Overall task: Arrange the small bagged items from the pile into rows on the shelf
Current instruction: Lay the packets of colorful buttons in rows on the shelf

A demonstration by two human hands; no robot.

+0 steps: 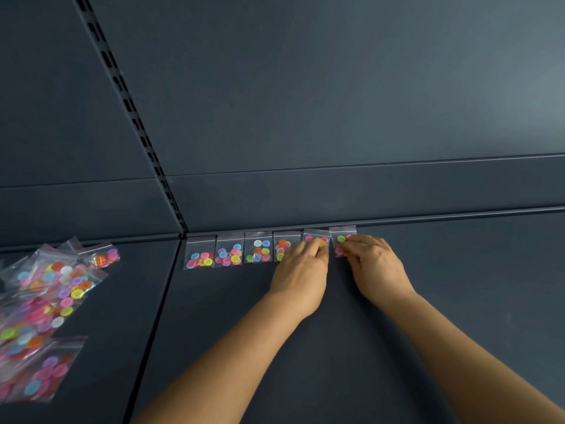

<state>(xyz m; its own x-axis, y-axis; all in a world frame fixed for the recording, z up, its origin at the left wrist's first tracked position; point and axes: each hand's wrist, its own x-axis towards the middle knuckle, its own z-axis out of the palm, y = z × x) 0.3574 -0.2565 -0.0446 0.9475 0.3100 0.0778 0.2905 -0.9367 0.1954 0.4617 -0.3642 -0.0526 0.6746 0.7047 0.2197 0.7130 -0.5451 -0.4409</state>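
At the back edge of the dark shelf, six small clear zip bags of coloured buttons lie flat in a row running from nine o'clock to three o'clock, seals pointing to twelve. The left hand rests palm down with fingers loosely bent on the fifth bag, partly covering the fourth bag. The right hand, just beside it toward three o'clock, lies on the sixth bag, fingertips curled and pressing its lower part; whether it pinches the plastic I cannot tell. Well apart toward nine o'clock, the pile of button bags sprawls overlapped on the neighbouring shelf panel.
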